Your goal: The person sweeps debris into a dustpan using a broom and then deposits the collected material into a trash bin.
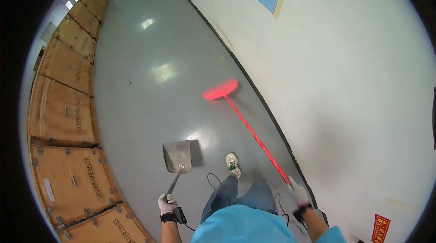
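My left hand [167, 203], in a white glove, is closed round the dark handle of a grey metal dustpan [177, 156]. The pan is in front of my left side, with its wide edge facing away from me. A red broom [257, 137] slants forward and left from my right hand [297, 193], which is also gloved and wrapped round the end of its stick. The broom's bristle head [221, 89] is farther out, near the wall side, and slightly blurred. Whether it touches the floor I cannot tell.
Large wooden crates [72, 179] with metal clips line the left side. A white wall [354, 98] with a dark skirting strip [254, 84] runs along the right. Grey shiny floor [131, 116] stretches ahead between them, with a small dark speck [131, 83] on it. Thin cables hang beside my legs.
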Demonstrator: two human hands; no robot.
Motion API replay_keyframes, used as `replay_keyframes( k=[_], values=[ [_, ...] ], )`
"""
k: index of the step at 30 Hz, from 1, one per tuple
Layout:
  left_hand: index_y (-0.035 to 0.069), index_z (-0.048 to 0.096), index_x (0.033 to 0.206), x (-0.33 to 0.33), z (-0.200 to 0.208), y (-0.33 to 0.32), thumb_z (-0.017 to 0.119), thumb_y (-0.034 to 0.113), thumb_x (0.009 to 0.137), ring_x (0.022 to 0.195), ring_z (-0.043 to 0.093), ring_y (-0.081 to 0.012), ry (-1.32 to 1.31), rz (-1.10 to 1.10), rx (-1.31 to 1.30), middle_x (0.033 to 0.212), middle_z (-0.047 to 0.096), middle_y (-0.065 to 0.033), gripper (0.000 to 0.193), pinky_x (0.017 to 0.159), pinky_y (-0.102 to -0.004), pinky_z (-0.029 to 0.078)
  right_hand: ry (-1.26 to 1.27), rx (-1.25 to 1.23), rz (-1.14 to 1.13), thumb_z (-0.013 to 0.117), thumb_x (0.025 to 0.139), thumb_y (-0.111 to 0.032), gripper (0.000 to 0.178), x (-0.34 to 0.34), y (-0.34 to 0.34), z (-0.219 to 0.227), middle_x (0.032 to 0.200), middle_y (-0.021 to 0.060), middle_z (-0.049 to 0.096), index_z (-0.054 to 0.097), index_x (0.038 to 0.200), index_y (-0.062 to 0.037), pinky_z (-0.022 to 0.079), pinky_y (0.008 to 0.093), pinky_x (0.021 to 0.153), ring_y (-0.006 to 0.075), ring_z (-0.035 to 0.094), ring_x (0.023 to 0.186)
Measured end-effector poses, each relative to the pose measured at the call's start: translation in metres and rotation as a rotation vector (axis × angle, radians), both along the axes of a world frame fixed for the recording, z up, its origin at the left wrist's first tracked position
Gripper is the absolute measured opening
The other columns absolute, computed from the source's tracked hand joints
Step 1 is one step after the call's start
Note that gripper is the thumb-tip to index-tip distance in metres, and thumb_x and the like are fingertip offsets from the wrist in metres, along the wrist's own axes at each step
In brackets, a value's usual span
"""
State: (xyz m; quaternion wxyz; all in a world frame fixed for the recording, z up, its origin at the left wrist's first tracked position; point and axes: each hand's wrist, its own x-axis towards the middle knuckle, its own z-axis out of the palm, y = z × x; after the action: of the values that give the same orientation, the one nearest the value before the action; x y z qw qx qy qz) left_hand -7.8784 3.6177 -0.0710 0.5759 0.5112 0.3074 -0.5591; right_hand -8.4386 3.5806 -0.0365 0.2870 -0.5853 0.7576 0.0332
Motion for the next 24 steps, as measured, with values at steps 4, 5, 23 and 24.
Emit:
replay_keyframes(
  k=[4,5,23,24],
  values=[
    [0.011,0.037,0.063,-0.025,0.015,0.044,0.042,0.020,0.079,0.038,0.034,-0.0071,0.089,0.092,0.010,0.050,0.035,0.0026,0.019,0.030,-0.0186,0.029,-0.062,0.025,0.053,0.039,0.084,-0.032,0.035,0.052,-0.124,-0.045,0.082,0.0188,0.058,0.042,0.116,-0.0196,0.042,0.0482,0.068,0.0372,0.055,0.079],
    [0.011,0.037,0.063,-0.027,0.016,0.063,0.042,0.020,0.079,0.038,0.034,-0.0071,0.088,0.099,0.005,0.050,0.035,0.0026,0.019,0.030,-0.0186,0.029,-0.055,0.093,0.070,0.038,0.084,-0.030,0.029,0.066,-0.145,-0.039,0.085,0.0191,0.058,0.044,0.109,-0.0161,0.042,0.0480,0.069,0.0371,0.055,0.081],
    [0.013,0.039,0.058,-0.165,-0.020,0.298,0.044,0.023,0.077,0.036,0.033,-0.0086,-0.131,-0.026,0.060,0.047,0.037,0.0026,0.022,0.031,-0.0206,0.027,0.100,0.185,-0.247,0.050,0.078,-0.028,0.038,-0.211,0.459,0.057,0.070,0.0221,0.056,0.049,0.116,-0.0216,0.042,0.0460,0.061,0.0380,0.056,0.067],
    [0.013,0.039,0.057,-0.167,-0.020,0.308,0.044,0.023,0.076,0.036,0.032,-0.0089,-0.110,-0.048,0.074,0.047,0.037,0.0026,0.022,0.031,-0.0207,0.026,0.113,0.233,-0.299,0.054,0.076,-0.025,0.040,-0.216,0.471,0.075,0.072,0.0219,0.057,0.050,0.115,-0.0170,0.044,0.0414,0.060,0.0356,0.058,0.069]
  ],
)
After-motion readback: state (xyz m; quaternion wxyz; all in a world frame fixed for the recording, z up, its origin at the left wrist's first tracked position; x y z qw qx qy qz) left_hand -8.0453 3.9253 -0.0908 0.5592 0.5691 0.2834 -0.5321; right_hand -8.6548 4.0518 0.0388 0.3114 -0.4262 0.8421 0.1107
